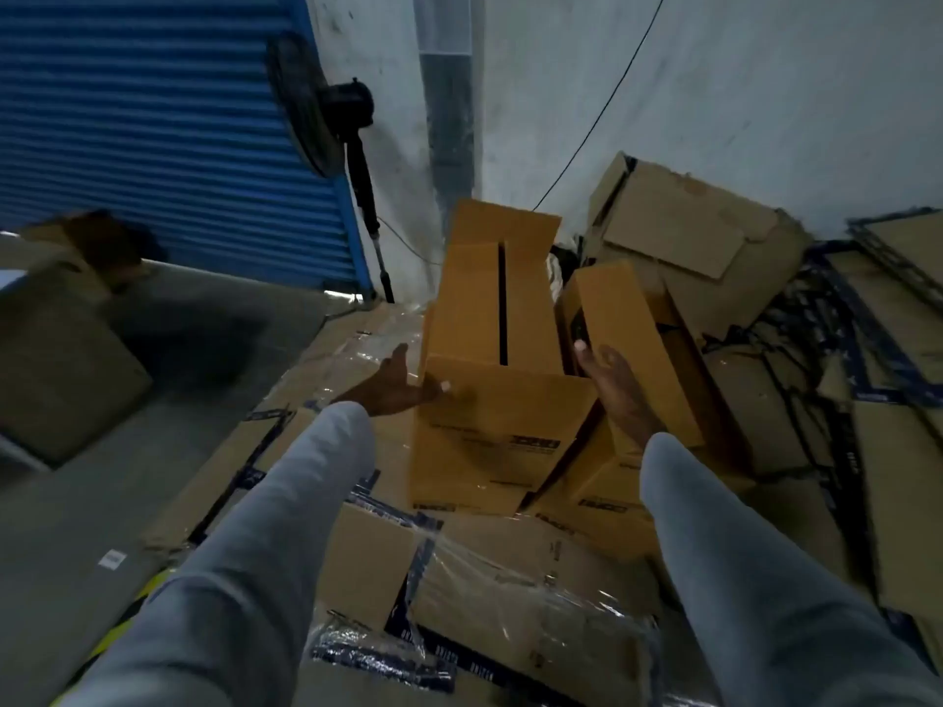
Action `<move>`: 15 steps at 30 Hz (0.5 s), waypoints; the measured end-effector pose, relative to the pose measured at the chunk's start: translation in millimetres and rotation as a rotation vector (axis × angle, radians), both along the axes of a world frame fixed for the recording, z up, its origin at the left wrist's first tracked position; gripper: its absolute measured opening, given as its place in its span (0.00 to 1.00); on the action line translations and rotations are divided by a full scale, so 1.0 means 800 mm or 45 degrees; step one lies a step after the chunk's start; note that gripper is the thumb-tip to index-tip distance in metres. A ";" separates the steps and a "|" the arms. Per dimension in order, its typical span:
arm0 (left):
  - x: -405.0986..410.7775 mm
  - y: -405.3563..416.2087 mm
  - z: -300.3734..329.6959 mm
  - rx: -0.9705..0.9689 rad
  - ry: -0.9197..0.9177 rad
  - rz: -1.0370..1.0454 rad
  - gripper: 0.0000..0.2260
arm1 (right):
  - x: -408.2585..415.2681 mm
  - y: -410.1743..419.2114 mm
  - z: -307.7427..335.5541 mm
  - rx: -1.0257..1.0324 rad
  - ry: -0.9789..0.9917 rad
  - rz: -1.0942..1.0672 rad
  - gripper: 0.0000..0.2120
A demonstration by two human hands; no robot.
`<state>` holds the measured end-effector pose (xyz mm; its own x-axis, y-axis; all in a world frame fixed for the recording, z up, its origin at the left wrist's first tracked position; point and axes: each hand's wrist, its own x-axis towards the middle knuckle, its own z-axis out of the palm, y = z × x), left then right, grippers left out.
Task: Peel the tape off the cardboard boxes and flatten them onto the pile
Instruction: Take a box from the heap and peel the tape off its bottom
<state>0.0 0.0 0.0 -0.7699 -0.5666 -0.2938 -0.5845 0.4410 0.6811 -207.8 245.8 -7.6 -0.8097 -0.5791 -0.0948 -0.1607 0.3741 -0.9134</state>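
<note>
Flanking a cardboard box (502,395) with blurred, unreadable dark print: left hand (395,382) and right hand (615,387), fingers spread.

One head-worn wide-angle view — looking forward and steeply down along both grey sleeves (286,528), close over the pile of flattened cardboard (510,579), the blue roller shutter (153,119) beyond.

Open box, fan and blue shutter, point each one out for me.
Open box (497,400): head view, on its front panel.
Fan (301,104): head view, on its round grille.
Blue shutter (153,119): head view, on its slats.
</note>
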 end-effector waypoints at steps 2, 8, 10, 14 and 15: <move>-0.012 -0.006 -0.012 0.067 0.002 0.020 0.58 | -0.014 -0.011 -0.014 -0.008 -0.082 -0.028 0.41; -0.045 -0.007 -0.059 0.317 0.165 0.110 0.43 | -0.050 -0.070 -0.060 -0.004 -0.145 -0.301 0.27; -0.051 -0.025 -0.065 0.196 0.092 0.188 0.38 | -0.063 -0.094 -0.070 0.042 -0.184 -0.377 0.30; -0.063 -0.070 -0.077 0.143 -0.149 0.224 0.40 | -0.079 -0.137 -0.102 0.133 -0.443 -0.354 0.33; -0.067 -0.077 -0.081 0.161 -0.195 0.219 0.41 | -0.080 -0.143 -0.105 0.120 -0.514 -0.324 0.35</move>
